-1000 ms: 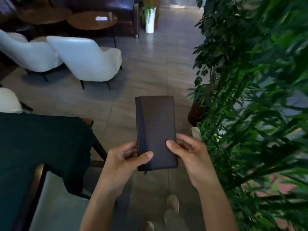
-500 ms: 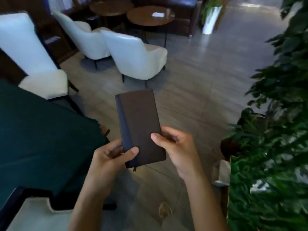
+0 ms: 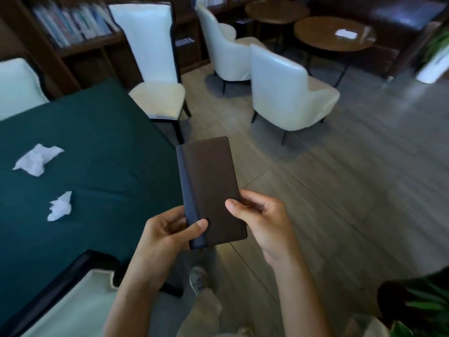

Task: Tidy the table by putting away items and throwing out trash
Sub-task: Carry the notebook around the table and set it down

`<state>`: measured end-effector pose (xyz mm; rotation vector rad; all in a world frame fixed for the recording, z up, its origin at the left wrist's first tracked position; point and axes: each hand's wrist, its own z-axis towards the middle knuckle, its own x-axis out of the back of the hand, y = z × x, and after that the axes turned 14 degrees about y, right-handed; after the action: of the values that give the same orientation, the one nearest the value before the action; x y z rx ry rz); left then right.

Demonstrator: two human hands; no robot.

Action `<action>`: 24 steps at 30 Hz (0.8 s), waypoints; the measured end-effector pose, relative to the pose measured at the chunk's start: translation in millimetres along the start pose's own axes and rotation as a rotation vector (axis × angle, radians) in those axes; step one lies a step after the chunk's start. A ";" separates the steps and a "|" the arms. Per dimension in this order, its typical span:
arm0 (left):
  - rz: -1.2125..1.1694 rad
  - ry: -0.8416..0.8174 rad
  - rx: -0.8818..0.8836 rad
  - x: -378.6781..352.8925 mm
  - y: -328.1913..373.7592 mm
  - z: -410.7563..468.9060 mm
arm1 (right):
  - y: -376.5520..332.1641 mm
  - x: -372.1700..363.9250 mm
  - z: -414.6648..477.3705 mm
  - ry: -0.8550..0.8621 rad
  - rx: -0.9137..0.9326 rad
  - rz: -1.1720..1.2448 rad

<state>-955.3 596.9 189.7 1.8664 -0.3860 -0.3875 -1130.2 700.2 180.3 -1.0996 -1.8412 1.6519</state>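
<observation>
Bookshelves (image 3: 73,27) line the far wall of a lounge with white chairs (image 3: 286,91) and round wooden tables (image 3: 332,32), and at the left stands a table (image 3: 102,152) under a dark green cloth with two crumpled tissues (image 3: 36,159) lying on it, well apart from the hands. A closed brown notebook (image 3: 210,190) is held upright in the air just off the table's edge — the left hand (image 3: 162,237) has its thumb pressed on the dark spine and fingers curled behind, while the right hand (image 3: 264,220) pinches the opposite edge, thumb on the cover. Both grips sit at the lower end, probably to keep it closed and steady while it is carried to where it belongs — the tissues look like the trash left to throw out.
</observation>
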 end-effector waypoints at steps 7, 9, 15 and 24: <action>-0.049 0.117 -0.015 41.1 15.4 81.1 | 4.1 -81.4 78.0 -0.082 -0.008 -0.163; -0.040 0.182 -0.002 52.8 17.9 104.7 | 9.1 -106.8 100.4 -0.092 -0.024 -0.246; 0.039 0.358 0.022 87.2 13.6 167.7 | 36.1 -170.4 154.6 -0.196 -0.097 -0.413; 0.056 0.504 0.106 116.6 -12.7 240.2 | 98.0 -223.4 229.8 -0.327 -0.134 -0.576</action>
<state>-957.4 347.3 94.0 1.9718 -0.1154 0.1481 -1145.9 380.1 82.4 -0.2885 -2.2242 1.4273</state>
